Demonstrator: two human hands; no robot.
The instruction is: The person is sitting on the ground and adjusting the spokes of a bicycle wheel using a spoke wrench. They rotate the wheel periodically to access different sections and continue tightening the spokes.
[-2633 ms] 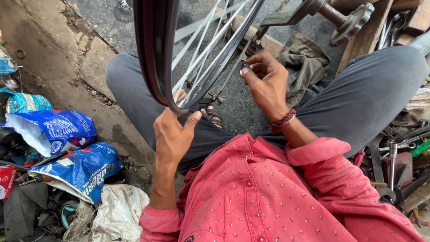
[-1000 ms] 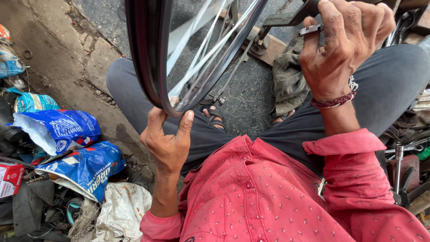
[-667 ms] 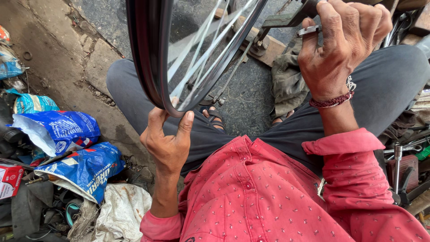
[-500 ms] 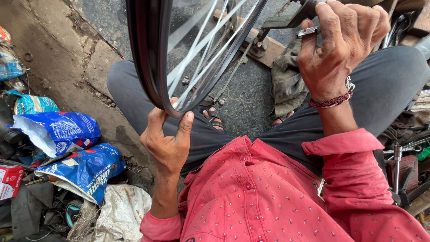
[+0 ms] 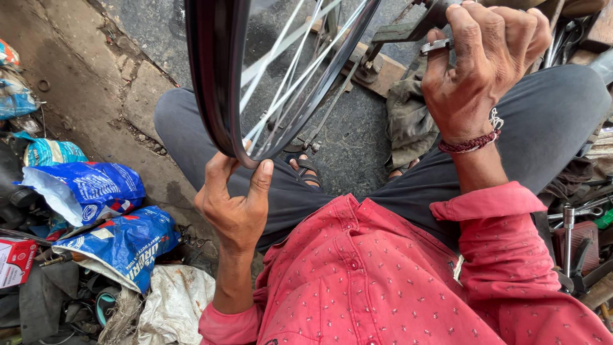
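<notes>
The bicycle wheel rim (image 5: 217, 83) stands on edge in front of the person, its bottom arc lowest at centre frame, spokes (image 5: 287, 70) fanning up and to the right. Left hand (image 5: 233, 207) sits directly under that low point — thumb and fingers spread in a loose V, cradling the rim's lower edge, not clamped. Right hand (image 5: 482, 70) is higher and off to the right, well apart from the rim, curled tight around a small metal tool (image 5: 436, 46) w/ the head poking out by the index finger. So the rim runs up and away from the left hand; the left is the nearer of the 2. Grey trousers (image 5: 549, 121) lie below both.
</notes>
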